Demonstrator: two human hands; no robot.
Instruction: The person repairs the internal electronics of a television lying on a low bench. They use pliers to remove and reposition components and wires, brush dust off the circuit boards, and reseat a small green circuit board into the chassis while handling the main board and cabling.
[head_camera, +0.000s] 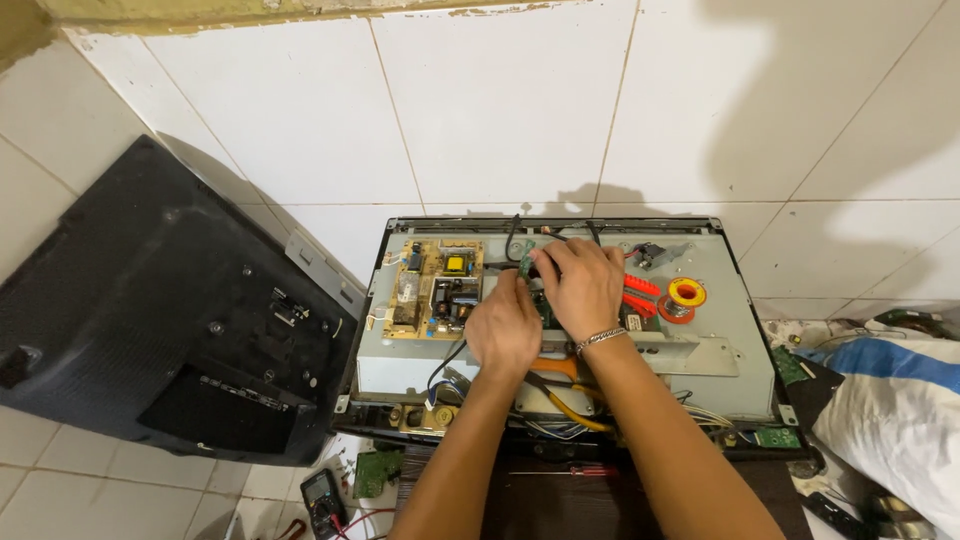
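Note:
An opened flat-screen monitor lies face down on the white tiled floor, its grey metal chassis exposed. A tan power circuit board is mounted at the chassis's left. Both my hands meet over the middle of the chassis. My left hand pinches a small green circuit board near its lower edge. My right hand, with a metal bracelet at the wrist, grips the same area from the right, fingers curled over black cables. What lies under my palms is hidden.
The monitor's black back cover leans against the wall at left. A solder spool and red-handled tools rest on the chassis; orange-handled pliers lie below my hands. A multimeter sits on the floor; a white-and-blue sack is right.

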